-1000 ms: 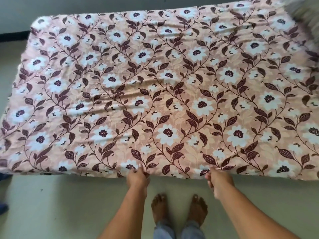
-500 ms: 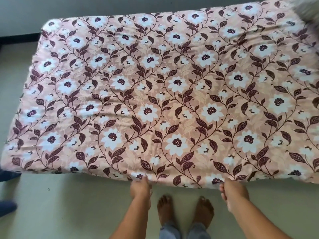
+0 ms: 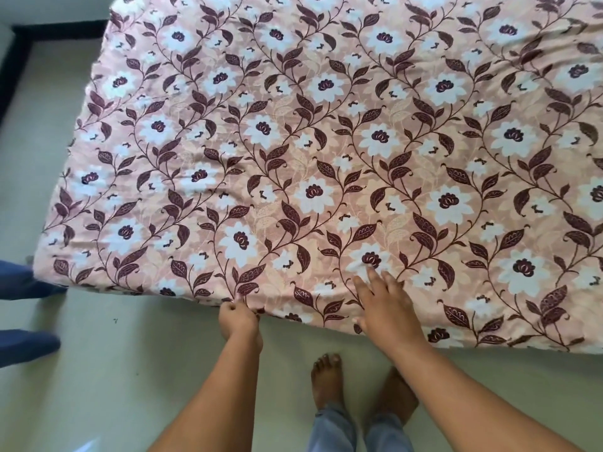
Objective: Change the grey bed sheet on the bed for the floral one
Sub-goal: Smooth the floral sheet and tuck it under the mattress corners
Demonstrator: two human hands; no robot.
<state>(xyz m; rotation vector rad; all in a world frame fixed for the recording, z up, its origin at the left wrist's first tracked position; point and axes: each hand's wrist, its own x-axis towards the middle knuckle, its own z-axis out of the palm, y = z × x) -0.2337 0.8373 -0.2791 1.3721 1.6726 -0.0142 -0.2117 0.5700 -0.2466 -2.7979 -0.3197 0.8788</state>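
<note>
Pale greenish floor (image 3: 98, 370), smooth and evenly lit by soft, diffuse light. A black skirting band (image 3: 58, 29) runs along the base of the light wall (image 3: 49, 8) and turns at the corner. Two blurred dark blue shapes (image 3: 19, 282) lie at the left edge.

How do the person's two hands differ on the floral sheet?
The left hand is curled, pinching the floral sheet at its near edge; the right hand lies open and flat on top. The left hand sits at the edge, and the right hand reaches further onto the surface. Both touch the sheet.
</note>
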